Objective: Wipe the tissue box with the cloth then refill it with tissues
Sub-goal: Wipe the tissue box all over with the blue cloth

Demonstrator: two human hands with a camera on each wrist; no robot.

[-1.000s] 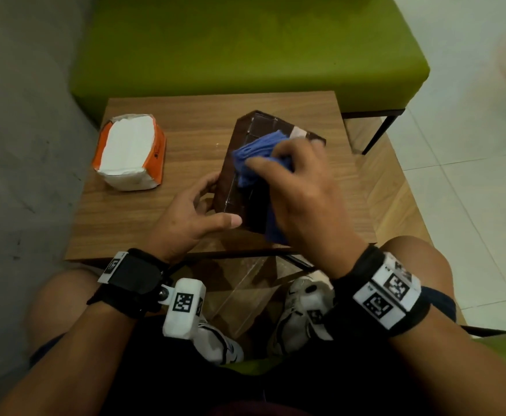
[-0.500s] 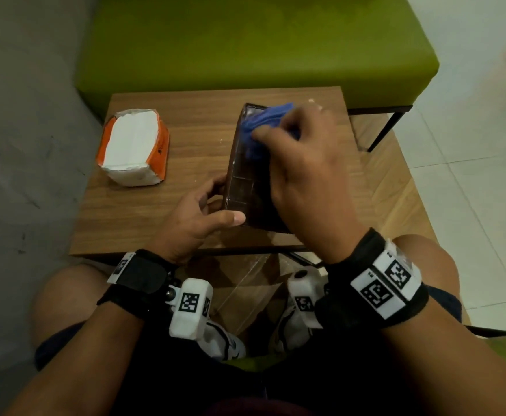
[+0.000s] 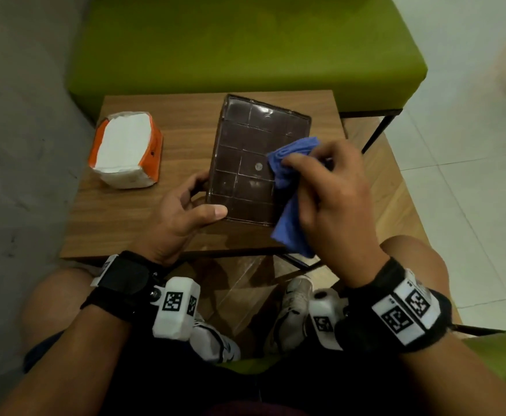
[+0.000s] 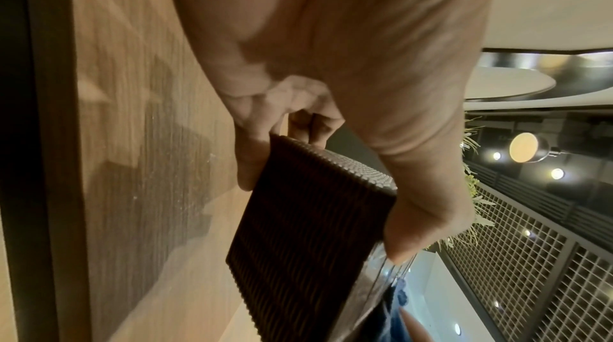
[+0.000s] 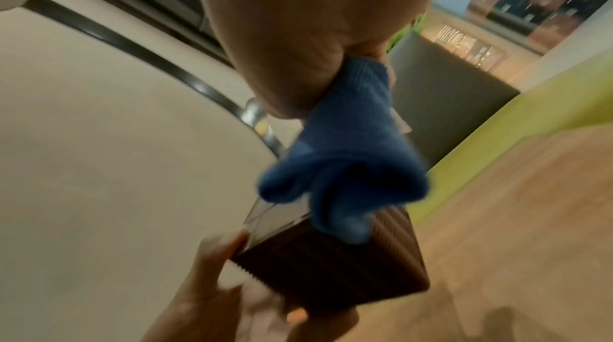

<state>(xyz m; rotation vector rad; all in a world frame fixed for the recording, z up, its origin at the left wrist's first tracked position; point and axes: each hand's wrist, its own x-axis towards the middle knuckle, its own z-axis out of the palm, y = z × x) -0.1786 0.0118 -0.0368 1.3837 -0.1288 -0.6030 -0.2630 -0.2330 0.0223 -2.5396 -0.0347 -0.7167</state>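
Note:
The dark brown tissue box (image 3: 251, 157) lies on the wooden table (image 3: 143, 211) with its gridded glossy face up. My left hand (image 3: 185, 205) grips its near left corner, thumb on top and fingers along the side; the ribbed side of the tissue box (image 4: 298, 229) shows under my left hand (image 4: 318, 153). My right hand (image 3: 329, 193) holds the bunched blue cloth (image 3: 290, 187) against the box's right edge. The right wrist view shows the blue cloth (image 5: 345, 159) hanging from my right hand (image 5: 325, 64) over the tissue box (image 5: 331, 261). An orange pack of white tissues (image 3: 125, 153) sits at the table's left.
A green upholstered bench (image 3: 245, 46) runs behind the table. A grey wall (image 3: 14, 145) is on the left and a white tiled floor (image 3: 470, 163) on the right. My knees and shoes (image 3: 293, 301) are below the table's near edge.
The box has gone from standing tilted on its edge to lying flat with its broad face up. My right hand has carried the cloth from the far top to the right edge.

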